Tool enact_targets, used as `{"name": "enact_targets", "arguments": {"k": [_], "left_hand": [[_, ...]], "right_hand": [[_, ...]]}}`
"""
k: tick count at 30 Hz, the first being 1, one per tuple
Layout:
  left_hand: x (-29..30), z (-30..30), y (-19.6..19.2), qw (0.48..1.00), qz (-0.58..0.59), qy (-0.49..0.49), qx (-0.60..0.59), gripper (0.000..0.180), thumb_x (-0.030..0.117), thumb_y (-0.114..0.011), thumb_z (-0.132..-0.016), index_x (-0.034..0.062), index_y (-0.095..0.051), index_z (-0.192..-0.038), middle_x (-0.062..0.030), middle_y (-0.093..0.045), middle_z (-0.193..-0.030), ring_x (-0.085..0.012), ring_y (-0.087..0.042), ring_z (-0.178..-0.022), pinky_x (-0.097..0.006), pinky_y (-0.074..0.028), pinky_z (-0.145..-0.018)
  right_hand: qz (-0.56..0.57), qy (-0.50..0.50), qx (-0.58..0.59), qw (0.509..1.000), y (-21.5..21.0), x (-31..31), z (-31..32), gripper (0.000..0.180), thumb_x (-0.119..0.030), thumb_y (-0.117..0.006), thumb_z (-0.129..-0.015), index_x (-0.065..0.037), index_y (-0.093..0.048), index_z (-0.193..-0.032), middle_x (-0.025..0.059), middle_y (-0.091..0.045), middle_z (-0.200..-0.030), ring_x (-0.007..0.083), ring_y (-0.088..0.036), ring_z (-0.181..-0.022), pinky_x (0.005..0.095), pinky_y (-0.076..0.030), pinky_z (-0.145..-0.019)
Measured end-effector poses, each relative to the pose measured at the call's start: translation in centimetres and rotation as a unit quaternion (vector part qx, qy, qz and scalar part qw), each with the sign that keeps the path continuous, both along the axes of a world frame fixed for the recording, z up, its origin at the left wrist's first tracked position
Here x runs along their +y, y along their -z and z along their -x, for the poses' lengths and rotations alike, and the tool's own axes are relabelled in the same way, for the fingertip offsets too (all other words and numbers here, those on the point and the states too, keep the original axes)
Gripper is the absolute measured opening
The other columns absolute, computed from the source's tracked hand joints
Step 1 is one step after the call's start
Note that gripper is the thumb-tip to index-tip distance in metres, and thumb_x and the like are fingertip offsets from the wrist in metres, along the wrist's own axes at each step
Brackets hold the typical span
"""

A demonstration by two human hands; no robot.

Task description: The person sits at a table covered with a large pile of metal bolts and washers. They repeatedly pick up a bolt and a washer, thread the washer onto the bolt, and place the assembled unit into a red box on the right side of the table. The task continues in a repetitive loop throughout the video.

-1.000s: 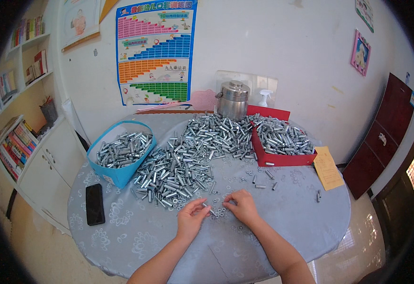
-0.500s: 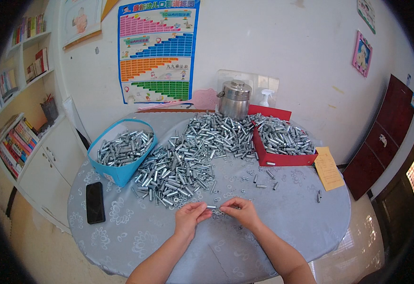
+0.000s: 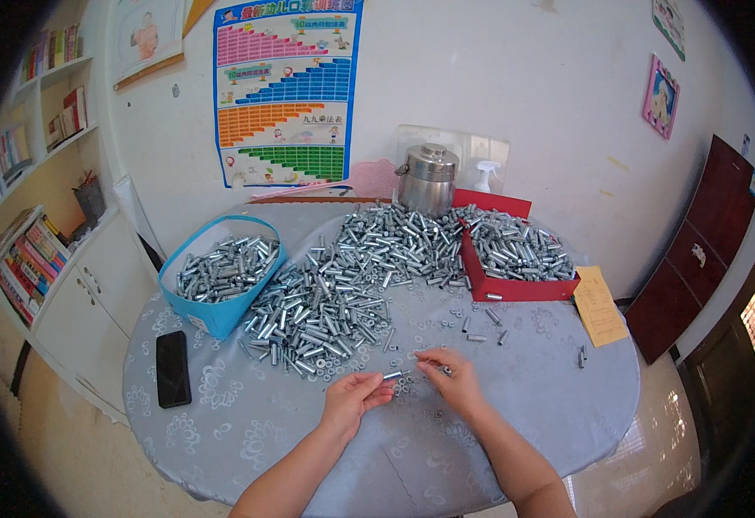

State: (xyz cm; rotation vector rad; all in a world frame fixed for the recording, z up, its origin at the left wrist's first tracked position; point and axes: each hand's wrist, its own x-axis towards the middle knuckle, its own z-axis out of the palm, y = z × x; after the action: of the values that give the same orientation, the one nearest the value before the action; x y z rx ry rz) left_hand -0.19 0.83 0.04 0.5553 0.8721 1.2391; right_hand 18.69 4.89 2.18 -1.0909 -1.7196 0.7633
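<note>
Between thumb and fingers of my left hand (image 3: pixel 352 401) is a shiny expansion bolt (image 3: pixel 392 375), lying nearly level and pointing right. Just right of its tip is my right hand (image 3: pixel 451 380), apart from it, with thumb and fingers drawn together; whatever they hold is too small to make out. Small washers and nuts (image 3: pixel 406 388) lie scattered on the cloth under and between both hands. Beyond my hands spreads a big heap of metal expansion bolts (image 3: pixel 326 315).
A blue bin (image 3: pixel 218 321) full of bolts stands left, a red box (image 3: pixel 516 291) of them at back right. A black phone (image 3: pixel 173 369) lies left, a yellow paper (image 3: pixel 600 306) right. A steel pot (image 3: pixel 429 181) and spray bottle (image 3: pixel 485 175) stand behind the heap.
My right hand has come away from the bolt's end and moved slightly right and farther off. My left hand still holds the bolt, shifted a little right.
</note>
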Motion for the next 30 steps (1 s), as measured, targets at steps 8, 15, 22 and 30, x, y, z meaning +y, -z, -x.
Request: {"name": "enact_targets", "arguments": {"k": [8,15,22,30], "left_hand": [[0.1,0.1,0.0,1.0,-0.005,-0.014,0.004,0.015,0.01,-0.056,-0.084,-0.0028,-0.055,-0.091,-0.0181,-0.062,-0.09,-0.0195,-0.063,-0.073,-0.029,-0.054,-0.067],[0.1,0.3,0.1,1.0,-0.002,-0.016,0.009,0.015,0.011,-0.057,-0.084,-0.0021,-0.055,-0.091,-0.0176,-0.063,-0.09,-0.019,-0.062,-0.073,-0.029,-0.054,-0.067],[0.0,0.1,0.0,1.0,-0.002,0.0,0.015,0.015,0.011,-0.058,-0.083,-0.0012,-0.055,-0.091,-0.0176,-0.062,-0.091,-0.0188,-0.062,-0.074,-0.03,-0.053,-0.067],[-0.1,0.1,0.0,0.999,0.014,0.026,0.019,0.015,0.012,-0.057,-0.084,-0.0011,-0.056,-0.092,-0.0178,-0.062,-0.092,-0.0184,-0.062,-0.075,-0.029,-0.052,-0.07]], "right_hand": [[-0.134,-0.04,-0.276,0.951,0.5,1.0,-2.4,0.012,-0.019,-0.069,-0.066,-0.01,-0.067,-0.074,0.0064,-0.062,-0.076,0.0256,-0.056,-0.076,0.036,-0.043,-0.069],[-0.079,-0.041,-0.295,0.951,1.2,1.3,-2.6,0.016,-0.021,-0.07,-0.065,-0.01,-0.067,-0.076,0.0066,-0.063,-0.077,0.026,-0.056,-0.075,0.0367,-0.043,-0.069],[0.192,-0.073,0.107,0.973,0.9,0.4,-1.4,0.015,-0.015,-0.071,-0.072,-0.005,-0.065,-0.082,-0.0003,-0.062,-0.076,0.0076,-0.054,-0.07,0.022,-0.042,-0.063],[0.23,-0.106,0.169,0.953,1.0,0.1,-0.7,0.012,-0.008,-0.067,-0.076,-0.002,-0.064,-0.086,0.0003,-0.063,-0.082,0.0058,-0.055,-0.075,0.0196,-0.044,-0.068]]}}
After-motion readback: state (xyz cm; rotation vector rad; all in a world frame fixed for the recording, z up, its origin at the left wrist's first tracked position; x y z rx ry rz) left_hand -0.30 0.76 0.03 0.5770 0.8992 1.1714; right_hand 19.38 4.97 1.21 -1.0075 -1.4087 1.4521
